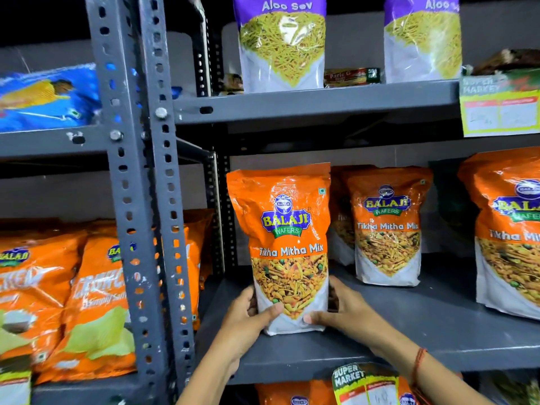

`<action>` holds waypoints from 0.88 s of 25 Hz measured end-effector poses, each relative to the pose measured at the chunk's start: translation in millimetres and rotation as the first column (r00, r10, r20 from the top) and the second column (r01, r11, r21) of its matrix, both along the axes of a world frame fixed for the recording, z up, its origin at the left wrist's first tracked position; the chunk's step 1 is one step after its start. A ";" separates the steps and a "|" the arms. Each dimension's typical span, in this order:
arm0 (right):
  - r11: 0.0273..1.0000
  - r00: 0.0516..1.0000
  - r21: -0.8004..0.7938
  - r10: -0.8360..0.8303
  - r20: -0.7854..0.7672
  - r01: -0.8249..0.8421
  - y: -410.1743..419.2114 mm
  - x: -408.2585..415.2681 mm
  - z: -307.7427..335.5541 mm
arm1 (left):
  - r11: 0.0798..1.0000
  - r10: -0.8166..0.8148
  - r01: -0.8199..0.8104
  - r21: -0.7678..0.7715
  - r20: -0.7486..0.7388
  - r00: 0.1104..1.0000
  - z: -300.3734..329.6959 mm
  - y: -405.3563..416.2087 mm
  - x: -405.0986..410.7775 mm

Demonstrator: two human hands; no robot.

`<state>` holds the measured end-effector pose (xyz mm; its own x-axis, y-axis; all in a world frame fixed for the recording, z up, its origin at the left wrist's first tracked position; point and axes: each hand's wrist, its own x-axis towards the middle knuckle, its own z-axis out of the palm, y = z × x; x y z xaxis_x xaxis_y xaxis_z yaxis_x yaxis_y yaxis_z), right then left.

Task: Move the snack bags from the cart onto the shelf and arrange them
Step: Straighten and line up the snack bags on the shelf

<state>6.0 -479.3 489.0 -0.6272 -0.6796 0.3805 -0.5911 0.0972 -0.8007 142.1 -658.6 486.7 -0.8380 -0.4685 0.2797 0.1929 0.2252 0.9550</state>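
An orange Tikha Mitha Mix bag [285, 229] stands upright near the left end of the grey middle shelf [409, 340]. My left hand [248, 317] grips its lower left edge and my right hand [342, 308] grips its lower right edge, thumbs on the front. Two more bags of the same kind [388, 226] [511, 232] stand further right on the same shelf, with another partly hidden behind. The cart is out of view.
A grey perforated upright [140, 185] stands just left of the bag. Orange snack bags [87, 302] fill the left bay. Two purple Aloo Sev bags [282, 42] stand on the upper shelf. Price tags [499, 106] [362, 384] hang from shelf edges.
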 end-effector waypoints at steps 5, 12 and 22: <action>0.999 1.000 0.028 -0.026 -0.017 0.026 -2.4 1.1 -1.9 | 0.999 -0.027 0.028 -0.028 0.019 0.999 -8.3 -9.8 -5.3; 1.000 1.000 0.027 -0.001 -0.029 0.002 -1.2 8.8 0.1 | 0.995 0.055 -0.059 -0.085 -0.049 0.997 -7.1 -3.2 1.3; 0.746 0.878 -0.501 -0.475 0.063 0.439 94.6 -86.3 38.2 | 0.776 -0.074 -0.357 -0.520 -0.637 0.768 51.4 147.2 -63.9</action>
